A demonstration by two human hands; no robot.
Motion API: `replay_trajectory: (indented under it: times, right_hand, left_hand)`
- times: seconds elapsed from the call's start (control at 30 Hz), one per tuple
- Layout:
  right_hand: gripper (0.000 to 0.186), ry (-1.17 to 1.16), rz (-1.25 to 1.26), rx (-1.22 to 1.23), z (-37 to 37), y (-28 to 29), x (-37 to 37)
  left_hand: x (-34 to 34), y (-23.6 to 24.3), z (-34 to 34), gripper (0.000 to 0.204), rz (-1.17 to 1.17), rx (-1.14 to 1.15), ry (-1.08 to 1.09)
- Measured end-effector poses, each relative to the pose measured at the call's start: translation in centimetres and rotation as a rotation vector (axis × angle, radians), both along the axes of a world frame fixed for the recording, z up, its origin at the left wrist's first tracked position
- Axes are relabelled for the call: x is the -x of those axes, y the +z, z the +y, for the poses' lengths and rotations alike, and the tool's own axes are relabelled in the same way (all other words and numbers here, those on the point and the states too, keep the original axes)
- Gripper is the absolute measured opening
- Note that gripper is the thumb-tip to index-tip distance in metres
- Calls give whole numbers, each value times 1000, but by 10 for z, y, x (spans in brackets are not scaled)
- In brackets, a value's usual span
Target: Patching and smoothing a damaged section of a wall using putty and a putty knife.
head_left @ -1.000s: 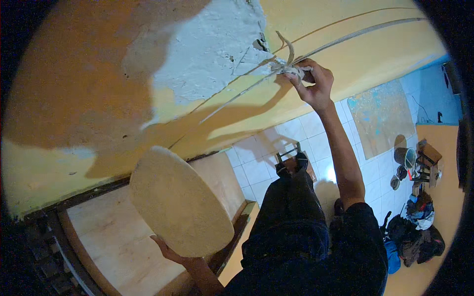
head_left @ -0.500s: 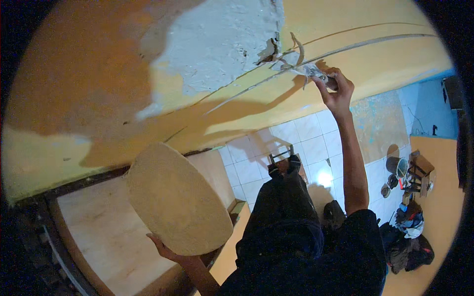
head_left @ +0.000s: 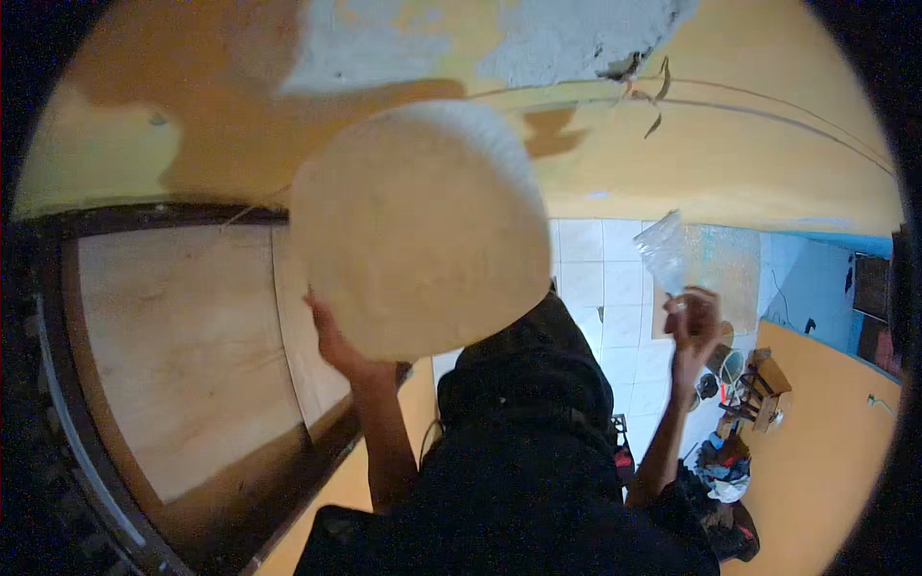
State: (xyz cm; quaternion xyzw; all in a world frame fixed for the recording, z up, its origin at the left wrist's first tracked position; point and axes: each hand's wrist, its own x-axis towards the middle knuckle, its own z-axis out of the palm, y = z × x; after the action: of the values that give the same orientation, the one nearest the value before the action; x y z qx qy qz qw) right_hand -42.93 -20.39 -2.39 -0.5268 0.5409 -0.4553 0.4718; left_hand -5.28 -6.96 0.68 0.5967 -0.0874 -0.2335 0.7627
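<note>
1. Left hand (head_left: 348, 353) is gripping the near-left edge of a rounded tan board (head_left: 423, 230), fingers mostly hidden behind it. Board's up in front of the torso, overlapping the wall from this angle.
2. Right hand (head_left: 695, 322) is wrapped around a putty knife (head_left: 663, 248), well apart from the board, kinda blurry, blade pointing up and left.
3. Beyond them: yellow wall (head_left: 768, 43) with a rough whitish plaster patch (head_left: 576, 38).
4. White tiled floor (head_left: 624, 278) below, bucket (head_left: 732, 365) off right.
</note>
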Motion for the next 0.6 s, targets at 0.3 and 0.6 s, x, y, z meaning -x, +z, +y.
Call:
replay_trajectory:
  times: [0.3,0.6]
  right_hand:
    - [25,514,600,317,-29,148,11]
    - [11,603,513,192,-40,190,13]
  left_hand:
    - [57,30,-64,56,201,113,-452]
    - [110,54,-85,52,276,255,-771]
